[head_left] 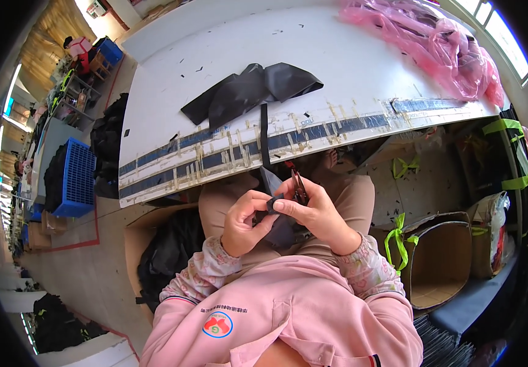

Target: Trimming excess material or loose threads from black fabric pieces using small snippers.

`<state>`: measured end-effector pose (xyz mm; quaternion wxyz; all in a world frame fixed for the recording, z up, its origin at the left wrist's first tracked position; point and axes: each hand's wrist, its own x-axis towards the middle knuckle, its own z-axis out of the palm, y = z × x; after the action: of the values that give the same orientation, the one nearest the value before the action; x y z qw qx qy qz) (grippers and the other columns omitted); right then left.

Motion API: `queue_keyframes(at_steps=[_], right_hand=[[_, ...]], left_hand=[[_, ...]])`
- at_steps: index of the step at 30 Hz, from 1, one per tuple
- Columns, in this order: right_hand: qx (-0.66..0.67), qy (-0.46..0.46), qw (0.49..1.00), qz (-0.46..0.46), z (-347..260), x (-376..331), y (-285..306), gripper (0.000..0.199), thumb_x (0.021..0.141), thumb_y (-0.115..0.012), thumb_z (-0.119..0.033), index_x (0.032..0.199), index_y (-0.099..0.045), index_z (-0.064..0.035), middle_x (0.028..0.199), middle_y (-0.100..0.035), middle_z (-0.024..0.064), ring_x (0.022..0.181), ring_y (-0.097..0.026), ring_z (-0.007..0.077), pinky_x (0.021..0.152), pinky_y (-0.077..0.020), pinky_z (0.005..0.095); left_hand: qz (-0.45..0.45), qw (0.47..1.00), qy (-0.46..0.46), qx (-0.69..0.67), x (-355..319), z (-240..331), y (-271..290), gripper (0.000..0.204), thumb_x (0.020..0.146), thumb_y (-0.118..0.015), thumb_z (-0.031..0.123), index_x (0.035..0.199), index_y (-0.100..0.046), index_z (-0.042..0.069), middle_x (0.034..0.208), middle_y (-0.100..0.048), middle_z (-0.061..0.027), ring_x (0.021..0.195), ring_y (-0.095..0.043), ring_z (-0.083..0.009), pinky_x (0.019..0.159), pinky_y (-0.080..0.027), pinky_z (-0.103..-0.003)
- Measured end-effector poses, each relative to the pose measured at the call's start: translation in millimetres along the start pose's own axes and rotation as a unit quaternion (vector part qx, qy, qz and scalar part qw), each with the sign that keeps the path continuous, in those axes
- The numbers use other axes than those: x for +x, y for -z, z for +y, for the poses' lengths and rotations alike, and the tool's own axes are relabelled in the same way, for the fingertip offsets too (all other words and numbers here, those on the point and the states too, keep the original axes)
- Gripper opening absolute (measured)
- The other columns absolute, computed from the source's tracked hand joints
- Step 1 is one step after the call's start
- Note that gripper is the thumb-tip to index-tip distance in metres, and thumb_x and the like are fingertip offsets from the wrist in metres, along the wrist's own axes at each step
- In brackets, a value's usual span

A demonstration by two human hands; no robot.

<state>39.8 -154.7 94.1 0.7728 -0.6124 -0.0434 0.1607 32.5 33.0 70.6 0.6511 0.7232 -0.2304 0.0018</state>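
Left hand and right hand, which also grips snips, pinch black fabric, probably light, soft, best held by its edge.

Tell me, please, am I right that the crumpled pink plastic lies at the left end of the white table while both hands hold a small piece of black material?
Not quite: in the head view, the crumpled pink plastic lies at the right end of the white table, while the left hand and right hand hold a small piece of black material.
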Motion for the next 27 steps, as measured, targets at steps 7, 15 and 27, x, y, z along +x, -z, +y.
queue_keyframes(at_steps=[7, 15, 27], right_hand=[[0.052, -0.048, 0.997, -0.006, 1.6, -0.4, 2.1, 0.023, 0.084, -0.075, -0.021, 0.091, -0.06, -0.0036, 0.071, -0.052, -0.0055, 0.06, -0.042, 0.0017, 0.051, -0.0335, 0.0194], [0.136, -0.109, 0.984, -0.044, 11.4, 5.3, 3.2, 0.016, 0.088, -0.069, -0.015, 0.088, -0.056, -0.0047, 0.066, -0.047, -0.0062, 0.048, -0.032, 0.0005, 0.04, -0.02, 0.0205], [0.151, -0.123, 0.979, -0.064, 18.7, 12.0, 3.1, 0.024, 0.087, -0.071, -0.022, 0.089, -0.056, -0.0034, 0.061, -0.046, -0.0034, 0.046, -0.036, 0.0046, 0.04, -0.0266, 0.0225]], left_hand=[[0.009, 0.996, -0.052, 0.076, 0.3, -2.2, 0.1, 0.02, 0.075, -0.068, -0.011, 0.091, -0.064, 0.0, 0.095, -0.059, -0.0061, 0.076, -0.053, -0.0077, 0.059, -0.039, -0.018], [0.012, 0.989, -0.091, 0.116, 0.1, -6.9, 2.2, 0.019, 0.072, -0.069, -0.011, 0.087, -0.064, 0.0, 0.089, -0.061, -0.0088, 0.076, -0.058, -0.0158, 0.062, -0.044, -0.024], [0.014, 0.996, -0.05, 0.069, -7.9, -20.5, 6.6, 0.02, 0.073, -0.067, -0.01, 0.09, -0.061, -0.001, 0.093, -0.06, -0.0085, 0.081, -0.06, -0.0188, 0.07, -0.047, -0.027]])
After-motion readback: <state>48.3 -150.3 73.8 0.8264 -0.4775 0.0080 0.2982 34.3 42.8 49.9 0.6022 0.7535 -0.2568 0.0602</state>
